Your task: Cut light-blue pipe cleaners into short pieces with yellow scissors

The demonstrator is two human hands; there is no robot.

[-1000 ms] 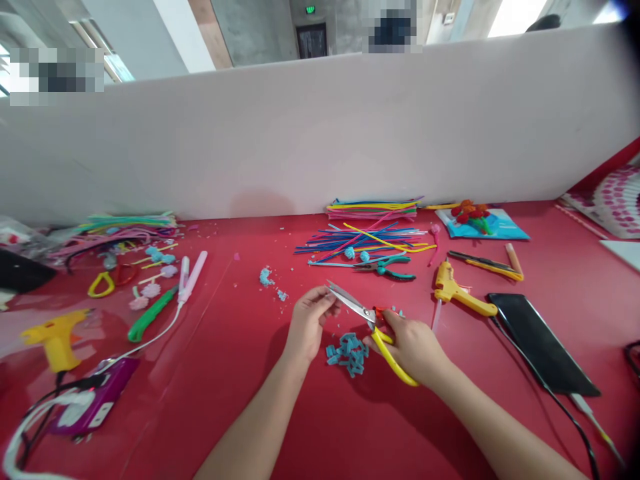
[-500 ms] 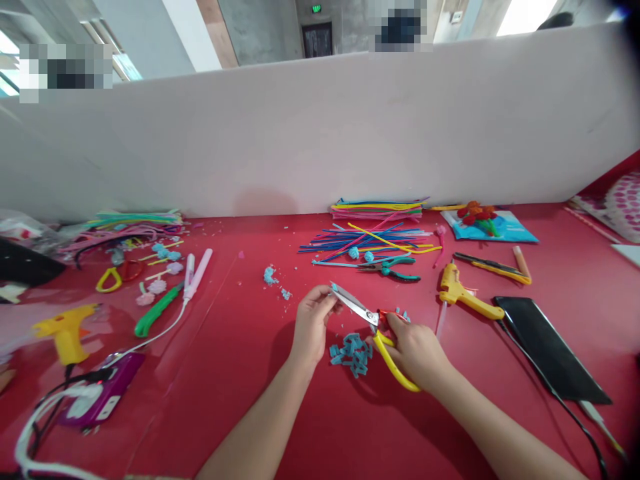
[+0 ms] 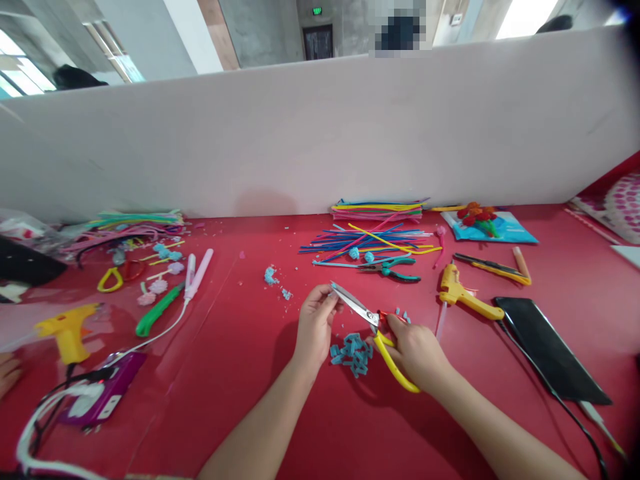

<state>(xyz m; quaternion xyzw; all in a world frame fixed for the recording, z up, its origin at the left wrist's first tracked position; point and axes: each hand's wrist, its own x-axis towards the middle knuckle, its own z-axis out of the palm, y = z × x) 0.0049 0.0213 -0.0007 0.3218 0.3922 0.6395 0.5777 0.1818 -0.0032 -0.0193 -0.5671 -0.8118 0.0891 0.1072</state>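
My right hand [image 3: 417, 350] is closed around the handles of a pair of scissors [image 3: 355, 305] with one yellow and one red grip. Their silver blades point up and left, with the tips at the fingers of my left hand [image 3: 317, 317]. Those fingers are pinched together at the blade tips; a small light-blue bit shows there, mostly hidden. Beneath the scissors lies a pile of short blue cut pieces [image 3: 354, 353] on the red table. A few more blue pieces [image 3: 404, 316] lie just beyond my right hand.
Pipe cleaners [image 3: 370, 240] and teal-handled pliers [image 3: 387, 268] lie ahead. On the right are a yellow glue gun [image 3: 467, 295] and a black tablet [image 3: 547, 347]. Another glue gun [image 3: 67, 330], a purple power strip [image 3: 107, 390] and another person's hand [image 3: 7, 373] are at left.
My hands and the scissors hold nearly the same place. At the left edge, another person's hand has come further into view.
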